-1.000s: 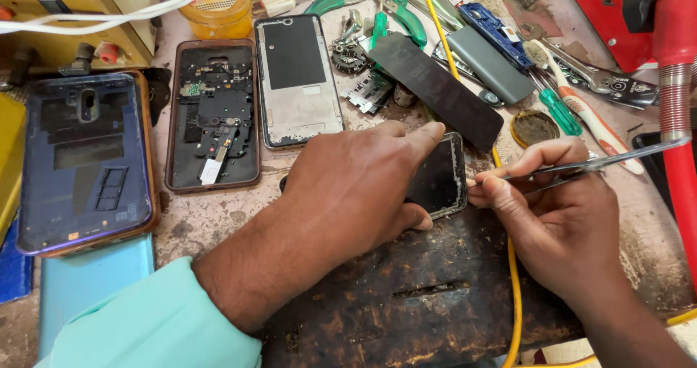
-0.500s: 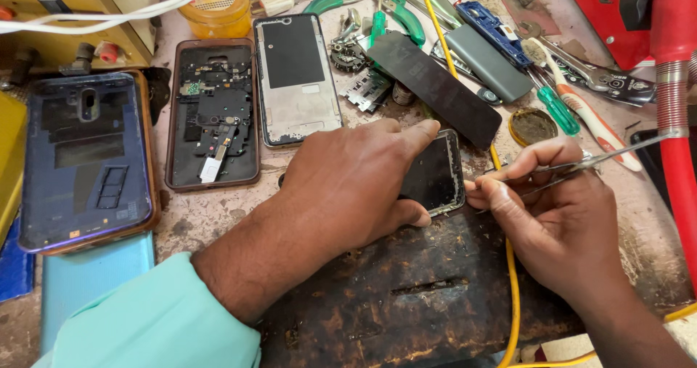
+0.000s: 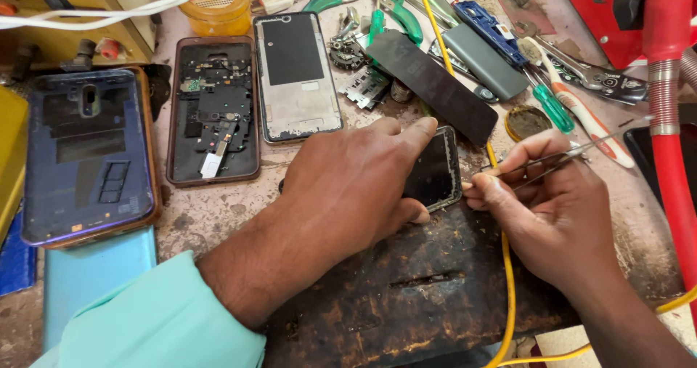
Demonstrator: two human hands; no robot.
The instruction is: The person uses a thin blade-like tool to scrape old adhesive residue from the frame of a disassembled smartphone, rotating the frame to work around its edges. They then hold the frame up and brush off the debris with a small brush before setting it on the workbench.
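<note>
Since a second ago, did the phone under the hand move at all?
No. The small phone under the left hand sits where it was, its corner just as close to the long black strip above it.

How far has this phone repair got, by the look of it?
Two phones already lie opened: one with bare circuitry, one stripped frame. In hand: the left hand pins a small dark phone on the black block, while the right hand works tweezers at its edge. Nothing looks reassembled; the blue back cover lies apart.

Opened phone (image 3: 215,110) beside bare metal frame (image 3: 296,74), blue back cover (image 3: 86,154) (left), green-handled screwdriver (image 3: 550,105), red hose (image 3: 671,121)
</note>
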